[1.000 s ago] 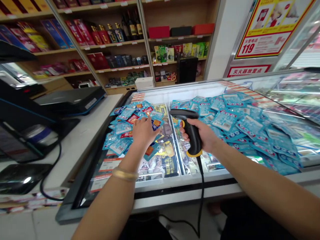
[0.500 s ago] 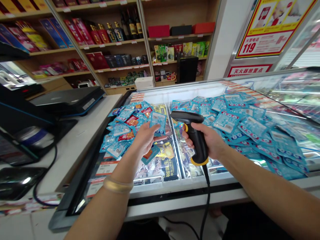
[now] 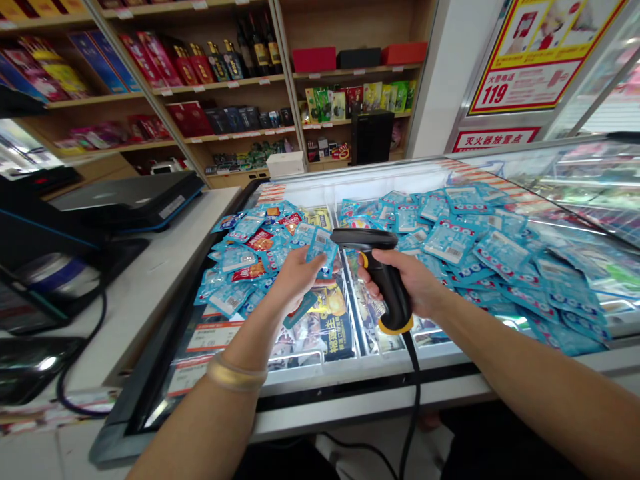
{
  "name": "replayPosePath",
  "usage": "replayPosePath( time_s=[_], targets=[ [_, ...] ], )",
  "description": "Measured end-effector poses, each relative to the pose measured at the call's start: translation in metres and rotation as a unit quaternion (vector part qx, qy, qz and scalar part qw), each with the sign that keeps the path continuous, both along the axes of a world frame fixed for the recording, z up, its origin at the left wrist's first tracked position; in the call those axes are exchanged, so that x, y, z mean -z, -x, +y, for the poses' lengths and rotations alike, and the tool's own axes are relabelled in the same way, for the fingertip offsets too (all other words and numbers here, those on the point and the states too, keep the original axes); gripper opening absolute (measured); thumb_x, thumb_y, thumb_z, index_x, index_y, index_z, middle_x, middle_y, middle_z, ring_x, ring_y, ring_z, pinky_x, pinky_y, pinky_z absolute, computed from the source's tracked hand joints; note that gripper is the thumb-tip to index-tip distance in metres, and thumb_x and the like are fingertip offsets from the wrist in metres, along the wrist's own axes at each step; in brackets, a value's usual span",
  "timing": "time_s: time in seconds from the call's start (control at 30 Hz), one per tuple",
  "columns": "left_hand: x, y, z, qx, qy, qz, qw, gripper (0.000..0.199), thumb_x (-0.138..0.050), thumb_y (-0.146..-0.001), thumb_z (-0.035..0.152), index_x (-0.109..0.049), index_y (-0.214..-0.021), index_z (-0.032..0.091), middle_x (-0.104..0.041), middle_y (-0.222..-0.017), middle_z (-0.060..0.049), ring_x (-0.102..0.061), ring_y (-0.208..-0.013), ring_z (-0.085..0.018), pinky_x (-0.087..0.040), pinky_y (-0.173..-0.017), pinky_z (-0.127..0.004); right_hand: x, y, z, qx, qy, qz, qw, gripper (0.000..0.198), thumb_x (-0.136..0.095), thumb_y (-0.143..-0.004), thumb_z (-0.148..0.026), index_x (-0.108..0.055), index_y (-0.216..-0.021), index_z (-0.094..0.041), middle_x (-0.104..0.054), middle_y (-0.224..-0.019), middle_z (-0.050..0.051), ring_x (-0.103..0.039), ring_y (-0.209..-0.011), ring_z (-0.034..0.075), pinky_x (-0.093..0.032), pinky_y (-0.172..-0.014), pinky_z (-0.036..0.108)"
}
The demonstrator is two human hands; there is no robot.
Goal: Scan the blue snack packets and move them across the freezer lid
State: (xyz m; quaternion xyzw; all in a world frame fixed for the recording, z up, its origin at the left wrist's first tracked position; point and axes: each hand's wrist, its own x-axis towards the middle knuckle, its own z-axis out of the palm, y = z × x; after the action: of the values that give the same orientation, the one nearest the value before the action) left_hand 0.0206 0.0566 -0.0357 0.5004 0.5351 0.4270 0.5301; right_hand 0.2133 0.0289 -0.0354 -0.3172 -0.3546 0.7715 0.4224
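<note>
Between the thumb and fingers of my left hand (image 3: 296, 279) is a small blue snack packet (image 3: 323, 249), its printed back facing up. My right hand (image 3: 405, 277) is wrapped round the grip of a black and yellow barcode scanner (image 3: 393, 287). The scanner's head points left, close to the packet. Left of my left hand lies a pile of blue and red packets (image 3: 240, 257) on the freezer's glass top. A larger heap of blue packets (image 3: 500, 253) spreads out to the right of the scanner. Another packet, partly hidden, lies below my left hand.
Under the glass of the chest freezer (image 3: 360, 377) are wire baskets with packaged goods. A scale (image 3: 130, 197) stands on the counter (image 3: 165, 273) at the left. The scanner's cable (image 3: 413, 407) hangs over the freezer's front edge. Stocked shelves (image 3: 225, 87) line the back wall.
My left hand has shifted slightly right with the packet, which is now tilted. The scanner has moved a little left, so its head is nearer the packet.
</note>
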Motion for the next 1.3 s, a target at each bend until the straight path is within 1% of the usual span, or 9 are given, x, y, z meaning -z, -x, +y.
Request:
replayPosePath(
  time_s=[0.23,0.4,0.47,0.57,0.67,0.93,1.03,1.17,1.3],
  targets=[
    [0.002,-0.001,0.0,-0.005,-0.002,0.006,1.0,0.025,-0.073,-0.072,0.036,-0.067,-0.088,0.018,-0.064,-0.071,-0.002,-0.066,-0.071,-0.018,-0.062,-0.063,-0.035,0.002,0.002,0.001,0.003,-0.006,-0.01,1.0,0.025,-0.071,-0.072,-0.04,-0.062,-0.076,-0.016,-0.061,-0.066,0.002,-0.053,-0.05,0.01,-0.045,-0.046,0.021],
    [0.001,-0.002,0.003,-0.056,-0.069,0.078,0.993,0.026,-0.069,-0.072,0.033,-0.066,-0.093,0.019,-0.063,-0.07,0.0,-0.054,-0.051,-0.013,-0.046,-0.045,-0.024,-0.004,0.002,0.002,0.016,-0.008,0.012,1.0,0.023,-0.068,-0.073,-0.037,-0.06,-0.075,-0.016,-0.06,-0.065,0.001,-0.051,-0.048,0.009,-0.043,-0.045,0.021],
    [0.0,-0.005,0.005,-0.071,-0.104,0.093,0.988,0.036,-0.068,-0.074,0.035,-0.064,-0.106,0.02,-0.064,-0.073,0.001,-0.055,-0.055,-0.013,-0.047,-0.051,-0.024,-0.01,-0.003,0.002,0.038,-0.01,0.022,0.999,0.021,-0.067,-0.074,-0.037,-0.059,-0.077,-0.017,-0.059,-0.065,0.001,-0.05,-0.049,0.009,-0.043,-0.045,0.021],
    [-0.003,-0.018,0.01,-0.069,-0.175,0.143,0.972,0.051,-0.068,-0.075,0.036,-0.057,-0.121,0.02,-0.069,-0.093,-0.002,-0.064,-0.079,-0.018,-0.053,-0.075,-0.032,-0.02,-0.019,-0.001,0.092,-0.016,0.028,0.995,0.021,-0.065,-0.076,-0.037,-0.06,-0.08,-0.018,-0.059,-0.066,0.001,-0.05,-0.05,0.01,-0.043,-0.045,0.021],
    [-0.009,-0.047,0.016,-0.021,-0.242,0.178,0.954,0.052,-0.065,-0.078,0.035,-0.054,-0.126,0.017,-0.067,-0.114,-0.009,-0.063,-0.102,-0.023,-0.048,-0.097,-0.039,-0.029,-0.049,-0.006,0.155,-0.042,0.028,0.987,0.021,-0.063,-0.076,-0.037,-0.061,-0.082,-0.017,-0.059,-0.068,0.001,-0.049,-0.051,0.01,-0.042,-0.045,0.021],
    [-0.033,-0.171,0.033,0.07,-0.271,0.177,0.944,0.06,-0.059,-0.086,0.031,-0.042,-0.139,0.011,-0.059,-0.132,-0.018,-0.059,-0.118,-0.029,-0.043,-0.105,-0.044,-0.039,-0.152,-0.019,0.292,-0.08,0.014,0.953,0.017,-0.064,-0.077,-0.035,-0.06,-0.081,-0.019,-0.055,-0.069,0.001,-0.046,-0.053,0.011,-0.042,-0.044,0.022],
    [-0.028,-0.199,0.028,0.104,-0.295,0.275,0.909,0.075,-0.063,-0.084,0.039,-0.032,-0.148,0.015,-0.048,-0.145,-0.021,-0.046,-0.134,-0.035,-0.035,-0.111,-0.051,-0.032,-0.173,-0.02,0.321,-0.054,0.022,0.945,0.017,-0.063,-0.077,-0.034,-0.06,-0.08,-0.019,-0.054,-0.068,0.001,-0.046,-0.052,0.011,-0.043,-0.043,0.021],
    [-0.007,-0.205,0.015,0.194,-0.323,0.437,0.817,0.067,-0.057,-0.087,0.051,-0.039,-0.148,0.029,-0.028,-0.161,-0.012,-0.016,-0.15,-0.039,-0.017,-0.117,-0.061,-0.013,-0.179,-0.017,0.313,-0.019,0.028,0.949,0.02,-0.066,-0.075,-0.036,-0.059,-0.081,-0.018,-0.054,-0.066,0.001,-0.047,-0.051,0.011,-0.044,-0.043,0.021],
    [0.007,-0.202,0.011,0.216,-0.325,0.494,0.777,0.064,-0.045,-0.093,0.055,-0.035,-0.151,0.029,-0.024,-0.163,-0.011,-0.013,-0.151,-0.039,-0.017,-0.118,-0.06,-0.005,-0.177,-0.013,0.318,-0.012,0.043,0.947,0.02,-0.065,-0.076,-0.036,-0.059,-0.082,-0.018,-0.055,-0.065,0.001,-0.048,-0.051,0.011,-0.045,-0.044,0.021]
  ],
)
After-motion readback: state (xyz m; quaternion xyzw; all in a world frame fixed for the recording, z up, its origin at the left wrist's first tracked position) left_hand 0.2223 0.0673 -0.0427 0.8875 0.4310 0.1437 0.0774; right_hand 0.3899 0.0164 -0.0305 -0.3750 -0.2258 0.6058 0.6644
